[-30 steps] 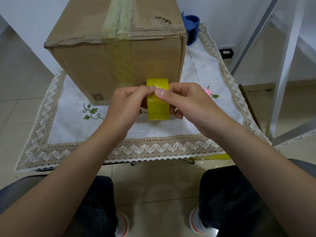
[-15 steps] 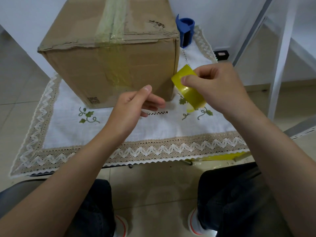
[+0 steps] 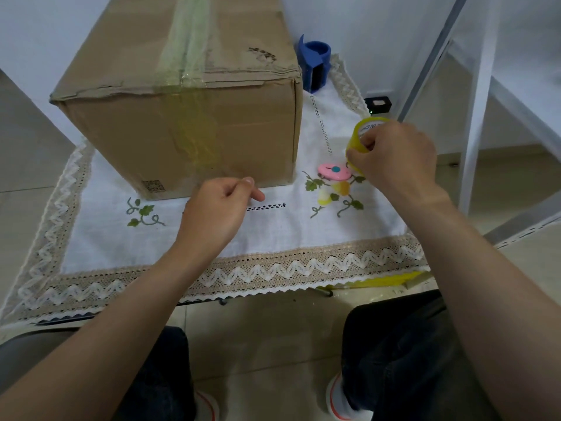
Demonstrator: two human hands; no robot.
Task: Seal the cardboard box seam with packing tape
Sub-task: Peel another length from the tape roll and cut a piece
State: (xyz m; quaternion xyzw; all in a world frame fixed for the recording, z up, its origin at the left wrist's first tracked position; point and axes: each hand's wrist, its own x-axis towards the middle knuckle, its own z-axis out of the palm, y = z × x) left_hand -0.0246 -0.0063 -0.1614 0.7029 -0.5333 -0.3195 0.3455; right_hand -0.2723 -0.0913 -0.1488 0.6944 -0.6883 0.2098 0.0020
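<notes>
The cardboard box [image 3: 236, 132] stands at 11 o'clock on the lace-edged tablecloth [image 3: 273, 238]. A strip of pale tape [image 3: 186, 41] already covers its top seam and runs down the near face. At 3 o'clock, well clear of the box's right side, the right hand [image 3: 394, 156] has its fingers curled round the yellow tape roll [image 3: 356, 144] and holds it above the cloth. The left hand [image 3: 215, 211] hovers at the centre, just in front of the box's lower edge, with its fingers curled and its thumb pressed to its forefinger. I cannot tell whether a tape end lies in that pinch. A small pink object [image 3: 334, 172] lies between the box's near right corner and the roll. A blue tape dispenser [image 3: 315, 65] sits at 1 o'clock behind the box.
</notes>
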